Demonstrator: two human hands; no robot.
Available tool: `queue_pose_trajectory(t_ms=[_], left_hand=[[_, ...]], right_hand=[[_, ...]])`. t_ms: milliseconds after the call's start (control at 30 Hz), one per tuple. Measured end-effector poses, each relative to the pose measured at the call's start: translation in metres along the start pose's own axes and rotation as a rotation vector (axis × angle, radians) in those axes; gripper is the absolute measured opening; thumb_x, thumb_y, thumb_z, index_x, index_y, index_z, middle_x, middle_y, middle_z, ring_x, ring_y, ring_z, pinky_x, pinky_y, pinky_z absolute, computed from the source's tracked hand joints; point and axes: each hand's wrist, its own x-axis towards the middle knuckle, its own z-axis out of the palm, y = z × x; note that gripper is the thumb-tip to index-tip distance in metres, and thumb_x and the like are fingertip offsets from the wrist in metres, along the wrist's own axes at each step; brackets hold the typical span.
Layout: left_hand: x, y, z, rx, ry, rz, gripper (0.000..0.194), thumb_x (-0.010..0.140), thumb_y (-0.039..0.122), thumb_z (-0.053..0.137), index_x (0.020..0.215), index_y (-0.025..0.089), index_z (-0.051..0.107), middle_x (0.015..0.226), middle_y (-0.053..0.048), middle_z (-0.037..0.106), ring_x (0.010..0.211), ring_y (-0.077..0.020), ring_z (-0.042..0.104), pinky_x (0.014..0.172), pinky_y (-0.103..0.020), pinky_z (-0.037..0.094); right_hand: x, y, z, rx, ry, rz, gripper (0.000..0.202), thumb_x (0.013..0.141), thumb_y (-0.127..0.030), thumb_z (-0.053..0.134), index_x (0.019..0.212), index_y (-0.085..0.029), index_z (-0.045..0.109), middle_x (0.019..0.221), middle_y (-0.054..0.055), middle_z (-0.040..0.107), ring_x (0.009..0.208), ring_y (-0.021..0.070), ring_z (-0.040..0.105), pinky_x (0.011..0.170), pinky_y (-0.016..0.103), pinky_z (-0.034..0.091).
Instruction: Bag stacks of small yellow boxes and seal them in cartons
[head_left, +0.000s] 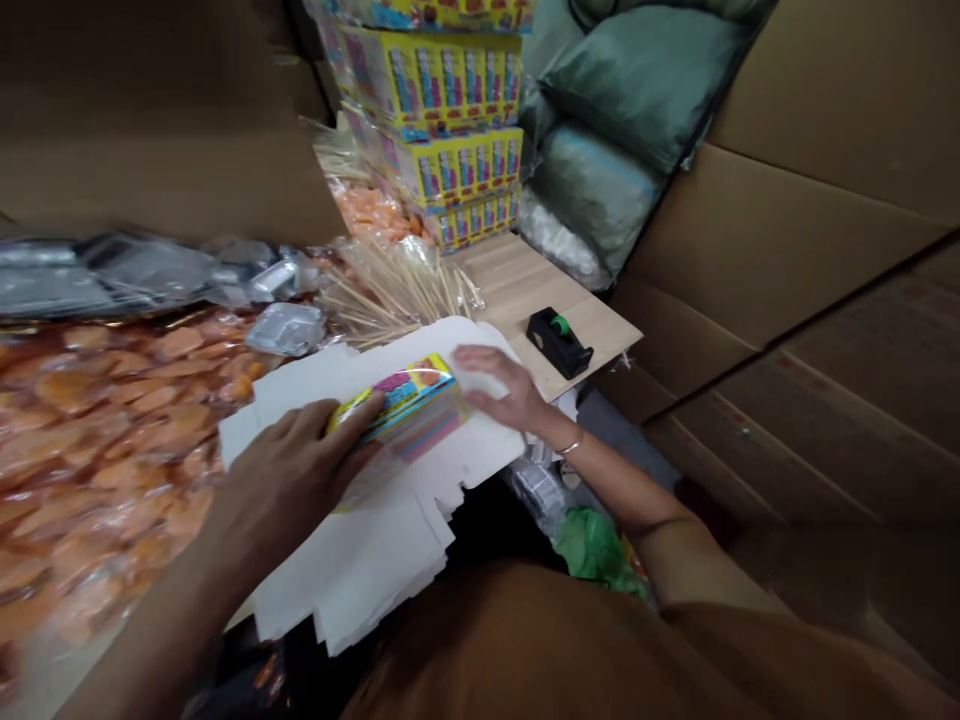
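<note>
A colourful printed carton (409,405) with a clear window or wrap lies at a slant on a stack of flat white cardboard sheets (390,550). My left hand (300,465) grips its left end, with the fingers over the top and the thumb along the near side. At the carton's right end is my right hand (499,385), slightly blurred, its fingers stretched out and apart. Whether those fingertips touch the carton is hard to tell. The sheets have notched edges and lie over the front of the table.
Shrink-wrapped yellow boxes (469,160) stand stacked at the back. A black tape dispenser (559,342) sits on the wooden tabletop (517,270). Thin wooden sticks (390,290) and bagged orange pieces (112,430) lie left. Brown cartons (825,250) wall off the right.
</note>
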Motion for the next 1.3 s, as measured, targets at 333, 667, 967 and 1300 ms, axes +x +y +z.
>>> queue_pose_trajectory(t_ms=[333, 667, 967, 1300], left_hand=[[0.008, -0.006, 0.001, -0.185, 0.115, 0.127, 0.052, 0.099, 0.06, 0.035, 0.128, 0.028, 0.065, 0.107, -0.003, 0.072, 0.082, -0.0242, 0.071, 0.058, -0.03, 0.049], [0.005, -0.01, 0.011, -0.242, 0.055, 0.037, 0.058, 0.093, 0.068, 0.041, 0.131, 0.032, 0.065, 0.123, -0.004, 0.072, 0.096, -0.0296, 0.072, 0.075, -0.037, 0.058], [0.008, 0.004, 0.008, -0.37, 0.08, 0.009, 0.056, 0.096, 0.061, 0.04, 0.121, 0.023, 0.072, 0.128, -0.013, 0.069, 0.107, -0.0299, 0.071, 0.092, -0.041, 0.058], [0.002, 0.003, 0.013, -0.307, 0.128, 0.044, 0.047, 0.099, 0.053, 0.045, 0.121, 0.022, 0.072, 0.131, -0.016, 0.068, 0.108, -0.0299, 0.071, 0.094, -0.044, 0.059]], right_hand=[[-0.05, 0.084, -0.138, -0.336, 0.171, 1.096, 0.021, 0.075, -0.024, 0.073, 0.092, -0.011, 0.072, 0.092, 0.01, 0.065, 0.088, 0.0217, 0.061, 0.085, 0.033, 0.048], [-0.076, 0.075, -0.125, 0.189, 0.363, 1.146, 0.043, 0.06, -0.051, 0.08, 0.071, -0.018, 0.055, 0.066, -0.003, 0.059, 0.064, 0.0103, 0.056, 0.067, 0.026, 0.051], [-0.049, -0.03, -0.038, 0.651, 0.413, 0.897, 0.037, 0.067, -0.048, 0.081, 0.076, -0.02, 0.06, 0.06, -0.006, 0.06, 0.05, 0.0081, 0.053, 0.052, 0.021, 0.047], [0.006, -0.096, 0.057, 0.738, 0.309, 0.994, 0.095, 0.076, -0.049, 0.078, 0.153, -0.018, 0.033, 0.06, -0.005, 0.066, 0.046, 0.0147, 0.058, 0.046, 0.027, 0.05]])
